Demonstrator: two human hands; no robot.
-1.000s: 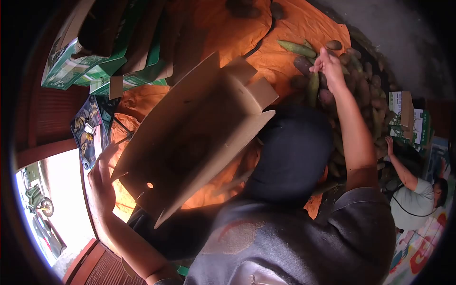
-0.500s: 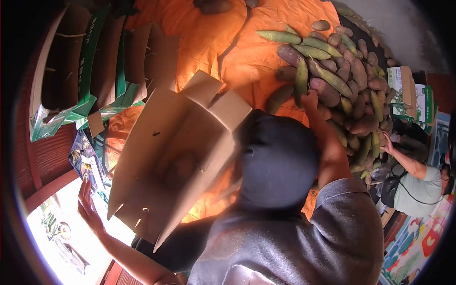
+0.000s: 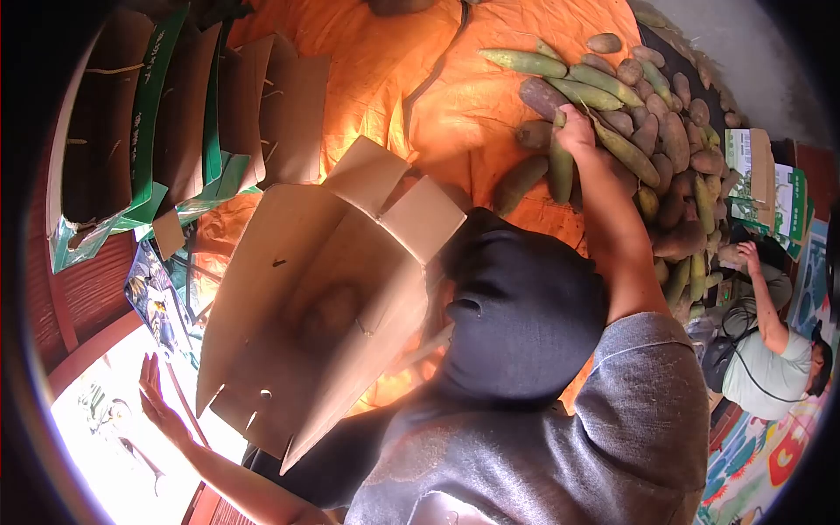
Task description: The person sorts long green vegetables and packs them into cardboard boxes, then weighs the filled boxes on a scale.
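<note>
My right hand (image 3: pixel 575 131) reaches over the near edge of a heap of produce. Its fingers curl round the upper end of a long green vegetable (image 3: pixel 561 173), whose exact kind I cannot make out. Just beyond lies a thick purplish-brown root (image 3: pixel 542 98), and a dark green one (image 3: pixel 520 184) sits to the left. My left hand (image 3: pixel 164 409) hangs open, fingers apart, left of a tall cardboard box (image 3: pixel 254 289) and not touching it. Flaps up, the box stands in front of me; a rounded brown item (image 3: pixel 334 311) shows dimly inside. My dark-clad knee (image 3: pixel 525 306) is beside it.
Several open green-and-brown cartons (image 3: pixel 157 114) stand in a row at left. An orange tarp (image 3: pixel 376 52) covers the floor. The heap of brown roots (image 3: pixel 674 140) spreads right. A co-worker (image 3: pixel 770 359) sits at far right near more printed cartons (image 3: pixel 787 201).
My right hand has moved up along the green vegetable to its far end. My left hand has dropped slightly. The co-worker's hand has come away from the heap.
</note>
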